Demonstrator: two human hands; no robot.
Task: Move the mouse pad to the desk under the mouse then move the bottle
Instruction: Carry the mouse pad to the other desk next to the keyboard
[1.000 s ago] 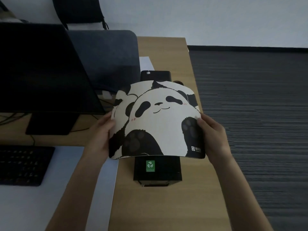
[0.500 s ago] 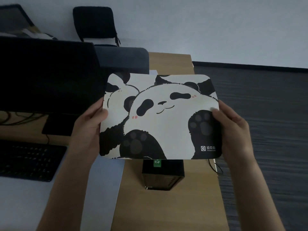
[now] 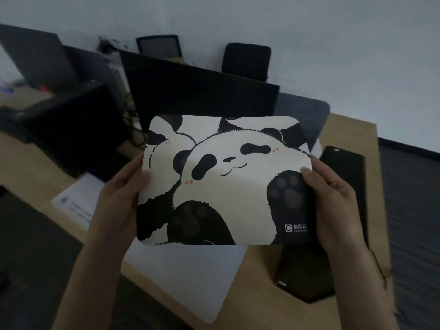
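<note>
You have: one mouse pad (image 3: 223, 179), two hands (image 3: 119, 201) (image 3: 333, 201), two monitors (image 3: 197, 96) (image 3: 71, 129), two chairs (image 3: 246, 60) (image 3: 158, 45).

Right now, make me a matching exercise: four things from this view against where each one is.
Things:
1. mouse pad
2. left hand
3. right hand
4. black box

Places:
A. grips the pad's right edge
B. held up in both hands
C. lies on the wooden desk, right of the pad
D. grips the pad's left edge

Pairs: 1-B, 2-D, 3-A, 4-C
</note>
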